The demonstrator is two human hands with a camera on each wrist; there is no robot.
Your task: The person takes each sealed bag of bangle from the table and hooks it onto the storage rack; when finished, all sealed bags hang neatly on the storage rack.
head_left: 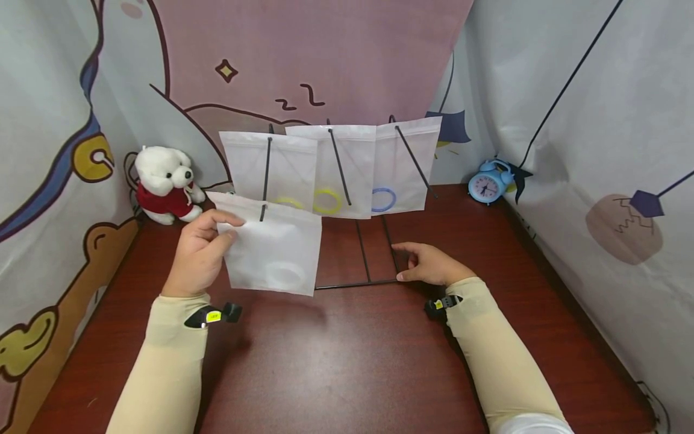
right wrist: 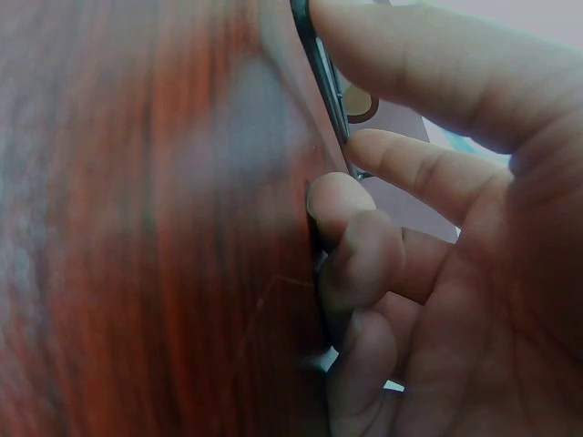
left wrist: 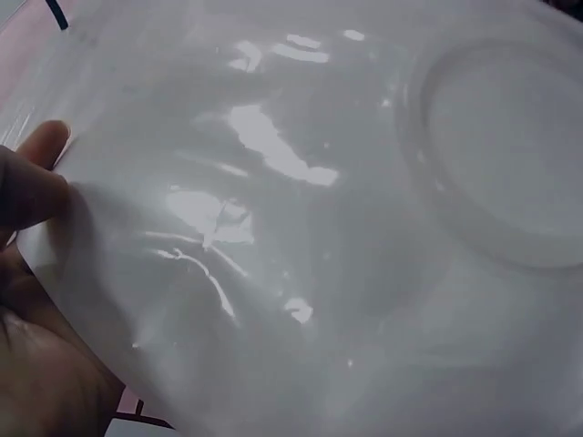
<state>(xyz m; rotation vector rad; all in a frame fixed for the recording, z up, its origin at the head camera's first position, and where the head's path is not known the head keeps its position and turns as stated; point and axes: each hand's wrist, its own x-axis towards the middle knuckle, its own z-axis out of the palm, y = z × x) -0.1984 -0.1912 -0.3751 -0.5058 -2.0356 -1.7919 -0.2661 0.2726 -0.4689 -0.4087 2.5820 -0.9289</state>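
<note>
My left hand pinches the left edge of a white plastic bag between thumb and fingers. A pale ring shows through its film in the left wrist view. The tip of the left prong of a black wire rack pokes out through the top of this bag. My right hand holds the rack's front right base corner, thumb at the corner and index finger on the side rail. Its other fingers curl close over the tabletop in the right wrist view.
Behind, three more white bags hang from the rack's prongs: a left bag, a middle bag and a right bag, with yellow or blue rings inside. A white plush bear sits left, a blue alarm clock right, on the brown table.
</note>
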